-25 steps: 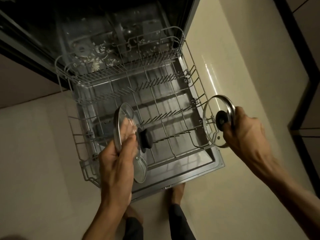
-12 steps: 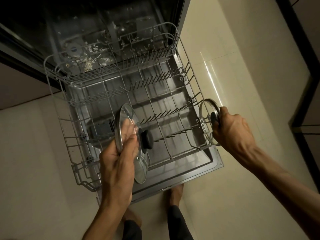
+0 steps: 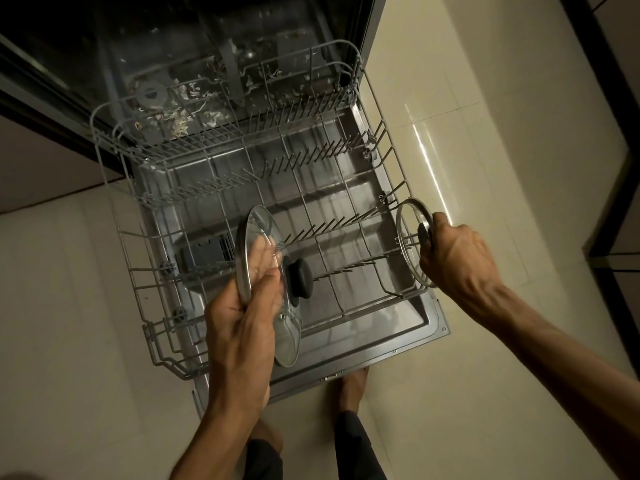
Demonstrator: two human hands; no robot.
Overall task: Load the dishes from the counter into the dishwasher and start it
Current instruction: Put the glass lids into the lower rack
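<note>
While both lids are in hand: nothing is seated in the rack yet.
Head view, left hand: lower centre of frame; fingers clamped on the rim of the large glass lid, thumb on the steel band, fingertips pressed flat against the glass.
Large glass lid: held on edge above the front of the lower rack, black knob facing frame right.
Right hand: centre right; fingers closed round the knob of the small glass lid.
Small glass lid: upright at the rack's right wall, its lower rim down among the wires; whether it already rests on them cannot be told.
Dishwasher: door down, lower rack pulled out, tine rows bare.
Step in hand (judged): slot the small lid first.
Method note: keep it vertical, guide the rim between two tines, release only once it stands unaided.
Risk: glass may tip against wire if let go early.
Next (judged): large lid into a centre tine row, knob clear of neighbours.
</note>
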